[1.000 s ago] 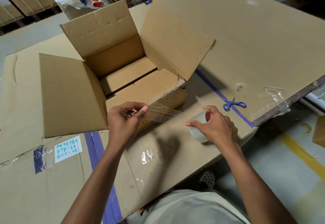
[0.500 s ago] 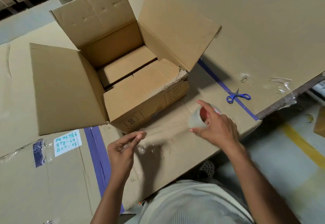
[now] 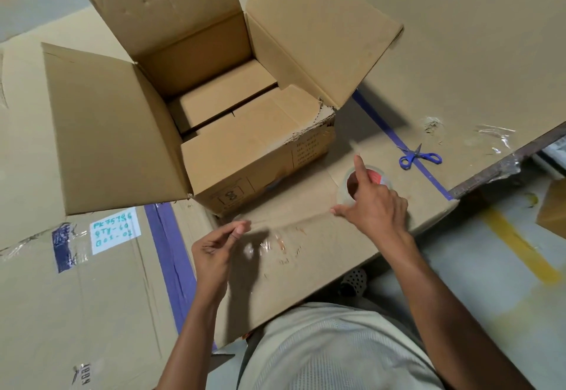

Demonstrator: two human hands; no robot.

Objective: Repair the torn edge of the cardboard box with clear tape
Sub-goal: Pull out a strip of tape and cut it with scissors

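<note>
Stretching clear tape, I see my left hand [image 3: 221,244] pinching its free end and my right hand [image 3: 372,203] gripping the clear tape roll [image 3: 364,184]; the brown cardboard box [image 3: 214,108] sits frame-centre, so I'd next cut with the blue scissors [image 3: 419,157].

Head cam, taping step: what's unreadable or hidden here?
- Print on the box front: too small and blurred.
- Tape roll: mostly behind the right hand.
- Pulled tape strip: clear, edges barely visible.
- Left hand fingertips: pinch curled away from the camera.
</note>
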